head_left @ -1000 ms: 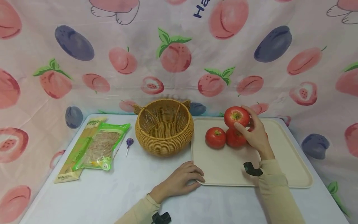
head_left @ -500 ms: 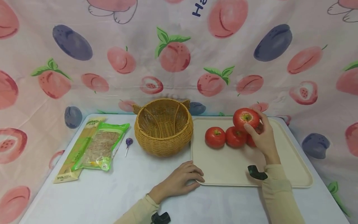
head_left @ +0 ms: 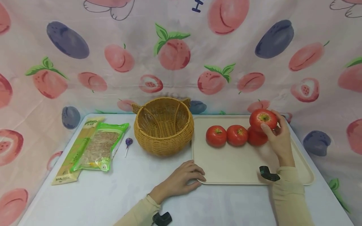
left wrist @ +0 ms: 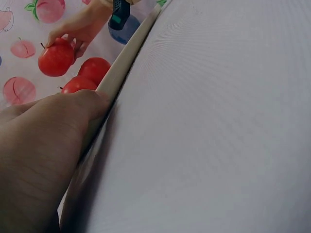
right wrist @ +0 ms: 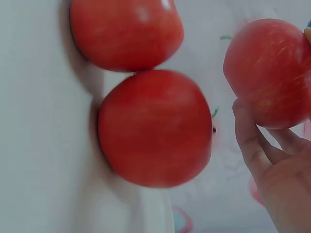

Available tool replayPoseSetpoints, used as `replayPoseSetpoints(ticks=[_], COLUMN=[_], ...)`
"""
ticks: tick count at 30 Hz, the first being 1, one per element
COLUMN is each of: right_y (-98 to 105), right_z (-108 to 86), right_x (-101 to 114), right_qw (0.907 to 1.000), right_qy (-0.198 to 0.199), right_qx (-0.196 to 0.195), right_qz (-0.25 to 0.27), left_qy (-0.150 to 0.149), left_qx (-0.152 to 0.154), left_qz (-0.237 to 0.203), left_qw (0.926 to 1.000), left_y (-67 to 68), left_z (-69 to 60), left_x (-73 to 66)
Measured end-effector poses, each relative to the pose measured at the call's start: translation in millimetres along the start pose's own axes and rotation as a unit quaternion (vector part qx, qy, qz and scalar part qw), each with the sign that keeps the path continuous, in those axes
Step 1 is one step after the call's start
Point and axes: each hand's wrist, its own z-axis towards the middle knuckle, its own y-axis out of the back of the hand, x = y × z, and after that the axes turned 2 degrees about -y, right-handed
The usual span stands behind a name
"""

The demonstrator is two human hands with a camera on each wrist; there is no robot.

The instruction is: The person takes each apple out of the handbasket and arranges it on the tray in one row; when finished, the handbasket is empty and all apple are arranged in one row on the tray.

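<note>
My right hand (head_left: 279, 139) holds a red apple (head_left: 263, 119) between thumb and fingers, raised above the beige tray (head_left: 232, 169). In the right wrist view the held apple (right wrist: 267, 73) is up off the tray, with fingertips against its side. Three more apples stand in a row on the tray: a left one (head_left: 216, 136), a middle one (head_left: 237, 135) and a right one (head_left: 256, 137), which the held apple partly covers. My left hand (head_left: 181, 179) rests at the tray's near left corner, fingers loosely bent over the rim; in the left wrist view its thumb (left wrist: 87, 102) lies against the tray's edge.
A wicker basket (head_left: 164, 144) stands left of the tray. Further left are a purple lollipop (head_left: 128, 142), a green-edged clear food packet (head_left: 99, 147) and a long yellow-green packet (head_left: 66, 166) partly beneath it. A fruit-print cloth (head_left: 175, 84) hangs behind the white table.
My right hand has carried the apple to the right, from above the middle apple to above the right one. My left hand stays at the tray corner. The head view has shifted slightly.
</note>
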Motion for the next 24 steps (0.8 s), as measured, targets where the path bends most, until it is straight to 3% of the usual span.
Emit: replayPoseSetpoints(ticks=[13,20,24], right_y=[23,35,40], right_z=[1.0,6.2,5.0], right_x=[-18,-33,-42], right_qw=[0.9958,0.9953,0.9904], right_qy=[-0.068,-0.058,-0.104], right_qx=[-0.061,-0.077,-0.091], right_qz=[0.006,-0.002,0.003], left_qy=[-0.004,-0.002,-0.002], left_qx=[-0.001,0.000,0.001], left_qz=[-0.007,0.001,0.000], left_qw=[1.0000,1.0000,1.0000], left_y=[-1.3,0.3,0.6], left_z=[-1.3,-0.6,-0.4], left_x=[-0.9,-0.5,-0.6])
